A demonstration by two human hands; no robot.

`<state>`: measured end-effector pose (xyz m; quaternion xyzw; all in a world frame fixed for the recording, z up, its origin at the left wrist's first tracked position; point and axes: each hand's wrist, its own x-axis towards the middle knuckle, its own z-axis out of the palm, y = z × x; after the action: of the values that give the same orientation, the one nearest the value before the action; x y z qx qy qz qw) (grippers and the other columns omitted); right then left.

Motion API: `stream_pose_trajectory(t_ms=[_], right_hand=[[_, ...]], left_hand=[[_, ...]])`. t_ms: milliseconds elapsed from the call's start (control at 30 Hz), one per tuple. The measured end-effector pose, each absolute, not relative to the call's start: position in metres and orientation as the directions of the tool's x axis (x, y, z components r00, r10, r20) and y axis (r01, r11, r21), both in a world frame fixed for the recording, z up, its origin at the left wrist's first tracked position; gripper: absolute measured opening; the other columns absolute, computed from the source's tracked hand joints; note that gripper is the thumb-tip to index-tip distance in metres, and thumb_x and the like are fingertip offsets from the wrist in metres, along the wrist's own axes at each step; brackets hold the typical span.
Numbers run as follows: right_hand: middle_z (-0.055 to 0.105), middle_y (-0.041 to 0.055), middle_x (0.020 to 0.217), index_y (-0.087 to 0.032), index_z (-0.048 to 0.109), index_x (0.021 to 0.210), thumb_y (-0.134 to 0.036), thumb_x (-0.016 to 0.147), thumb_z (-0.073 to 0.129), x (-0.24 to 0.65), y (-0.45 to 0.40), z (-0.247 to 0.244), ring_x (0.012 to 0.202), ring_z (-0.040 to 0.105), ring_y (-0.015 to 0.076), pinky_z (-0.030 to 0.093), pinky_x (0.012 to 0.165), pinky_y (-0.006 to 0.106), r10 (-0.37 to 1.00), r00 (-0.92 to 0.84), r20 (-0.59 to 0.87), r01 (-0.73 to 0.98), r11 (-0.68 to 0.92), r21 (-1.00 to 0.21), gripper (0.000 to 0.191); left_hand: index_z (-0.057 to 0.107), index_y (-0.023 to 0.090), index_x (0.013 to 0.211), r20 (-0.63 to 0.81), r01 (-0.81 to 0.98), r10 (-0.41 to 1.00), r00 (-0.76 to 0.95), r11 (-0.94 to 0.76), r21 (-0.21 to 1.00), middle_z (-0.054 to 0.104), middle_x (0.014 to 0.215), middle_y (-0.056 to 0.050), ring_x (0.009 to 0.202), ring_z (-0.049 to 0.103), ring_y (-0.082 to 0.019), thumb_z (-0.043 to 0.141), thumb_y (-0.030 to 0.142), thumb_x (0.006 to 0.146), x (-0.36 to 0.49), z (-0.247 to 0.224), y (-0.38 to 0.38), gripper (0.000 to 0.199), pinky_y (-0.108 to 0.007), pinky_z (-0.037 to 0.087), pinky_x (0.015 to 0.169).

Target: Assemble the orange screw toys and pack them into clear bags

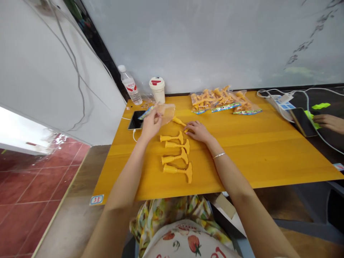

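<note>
A yellow wood-grain table (258, 161) fills the middle of the view, set against a pale wall (188, 43), with a red tiled floor (32, 182) down to the left. Along the table's far edge lie three clear bags of orange parts (223, 102), a water bottle (130, 86), and a white lidded cup (157, 89). Nearer the left edge is a smartphone (135, 120) with a white cable (133, 135). At the right, a co-worker's hand (329, 123) lies beside a second phone (303, 122).

In front of the person, four trumpet-shaped orange plastic pieces (174, 156) lie in a stack-like column, side by side and apart. Their long axes run roughly across the table, with narrow ends pointing left and wide flared ends right. A fifth orange piece (179, 122) lies farther back, its long axis slanting down to the right, toward the right hand (197, 131).

That piece's narrow end appears to touch the right hand's fingertips (189, 129), which are gently curled just beyond the column; whether they grip it, I cannot tell. The left hand (152, 124) is nearly closed, pinching a clear plastic bag (166, 113) between its fingers and thumb.
</note>
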<state>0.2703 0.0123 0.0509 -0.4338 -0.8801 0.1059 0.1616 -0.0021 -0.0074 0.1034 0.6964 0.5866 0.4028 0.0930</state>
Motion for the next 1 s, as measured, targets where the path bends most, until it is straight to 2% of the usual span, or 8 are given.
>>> stream_pose_trajectory(t_ms=[67, 133, 233, 333, 500, 667, 833, 1000], right_hand=[[0.065, 0.0119, 0.123, -0.021, 0.071, 0.114, -0.035, 0.095, 0.055, 0.274, 0.013, 0.048, 0.112, 0.055, 0.0271, 0.041, 0.102, 0.042, 0.815, -0.534, 0.225, 0.711, 0.577, -0.403, 0.029], [0.067, 0.0118, 0.114, -0.019, 0.071, 0.111, -0.041, 0.095, 0.055, 0.28, 0.011, 0.047, 0.104, 0.058, 0.0242, 0.044, 0.097, 0.039, 0.85, -0.458, 0.261, 0.65, 0.52, -0.555, 0.032], [0.067, 0.0061, 0.095, -0.018, 0.069, 0.105, -0.058, 0.089, 0.058, 0.291, 0.003, 0.053, 0.08, 0.057, 0.0183, 0.048, 0.078, 0.032, 0.92, -0.284, 0.269, 0.454, 0.376, -0.808, 0.044], [0.063, 0.0003, 0.085, -0.022, 0.067, 0.097, -0.067, 0.08, 0.064, 0.296, -0.012, 0.068, 0.07, 0.051, 0.0143, 0.045, 0.068, 0.028, 0.953, -0.19, 0.237, 0.227, 0.277, -0.934, 0.048], [0.061, -0.0027, 0.077, -0.025, 0.066, 0.092, -0.068, 0.076, 0.069, 0.284, -0.031, 0.085, 0.062, 0.048, 0.0113, 0.042, 0.062, 0.025, 0.968, -0.234, 0.093, 0.035, 0.104, -0.994, 0.046], [0.06, -0.0042, 0.069, -0.023, 0.064, 0.094, -0.067, 0.076, 0.071, 0.263, -0.034, 0.074, 0.058, 0.049, 0.0099, 0.04, 0.057, 0.022, 0.953, -0.302, -0.006, -0.103, -0.039, -0.994, 0.048], [0.06, -0.0056, 0.06, -0.023, 0.062, 0.093, -0.072, 0.07, 0.072, 0.244, -0.032, 0.063, 0.053, 0.05, 0.0099, 0.041, 0.051, 0.021, 0.984, -0.166, -0.068, -0.243, -0.108, -0.964, 0.055], [0.061, -0.0054, 0.061, -0.023, 0.061, 0.091, -0.072, 0.065, 0.076, 0.236, -0.034, 0.064, 0.051, 0.047, 0.0091, 0.046, 0.052, 0.022, 0.991, -0.093, -0.1, -0.276, -0.122, -0.953, 0.058]], left_hand=[[0.055, 0.021, 0.097, 0.477, 0.694, 0.879, 0.008, -0.348, 0.63, 0.073, 0.104, -0.007, 0.106, 0.069, -0.019, 0.044, 0.023, 0.09, -0.004, 0.098, -0.017, 0.014, -0.031, 0.051, 0.094], [0.055, 0.021, 0.095, 0.476, 0.685, 0.879, -0.009, -0.341, 0.644, 0.073, 0.105, -0.008, 0.107, 0.069, -0.019, 0.043, 0.024, 0.091, -0.003, 0.088, -0.024, 0.013, -0.032, 0.051, 0.095], [0.055, 0.021, 0.097, 0.459, 0.705, 0.888, -0.013, -0.317, 0.635, 0.072, 0.11, -0.009, 0.11, 0.068, -0.02, 0.044, 0.026, 0.093, 0.001, 0.074, -0.029, 0.013, -0.033, 0.05, 0.098], [0.056, 0.021, 0.099, 0.479, 0.704, 0.878, 0.008, -0.345, 0.62, 0.072, 0.114, -0.01, 0.11, 0.068, -0.021, 0.045, 0.026, 0.095, 0.006, 0.067, -0.03, 0.013, -0.034, 0.05, 0.098], [0.057, 0.02, 0.099, 0.491, 0.711, 0.871, -0.007, -0.341, 0.614, 0.071, 0.109, -0.009, 0.106, 0.067, -0.021, 0.045, 0.026, 0.096, 0.011, 0.064, -0.031, 0.014, -0.034, 0.05, 0.096], [0.058, 0.02, 0.097, 0.537, 0.707, 0.844, 0.006, -0.383, 0.594, 0.069, 0.104, -0.009, 0.102, 0.065, -0.021, 0.047, 0.027, 0.096, 0.017, 0.065, -0.036, 0.013, -0.036, 0.05, 0.095], [0.057, 0.02, 0.095, 0.597, 0.709, 0.801, 0.049, -0.449, 0.544, 0.066, 0.101, -0.009, 0.102, 0.061, -0.022, 0.043, 0.023, 0.098, 0.025, 0.073, -0.044, 0.015, -0.037, 0.05, 0.093], [0.056, 0.02, 0.093, 0.624, 0.719, 0.781, -0.001, -0.434, 0.543, 0.063, 0.096, -0.008, 0.095, 0.06, -0.021, 0.044, 0.027, 0.1, 0.024, 0.075, -0.044, 0.015, -0.035, 0.051, 0.087]])
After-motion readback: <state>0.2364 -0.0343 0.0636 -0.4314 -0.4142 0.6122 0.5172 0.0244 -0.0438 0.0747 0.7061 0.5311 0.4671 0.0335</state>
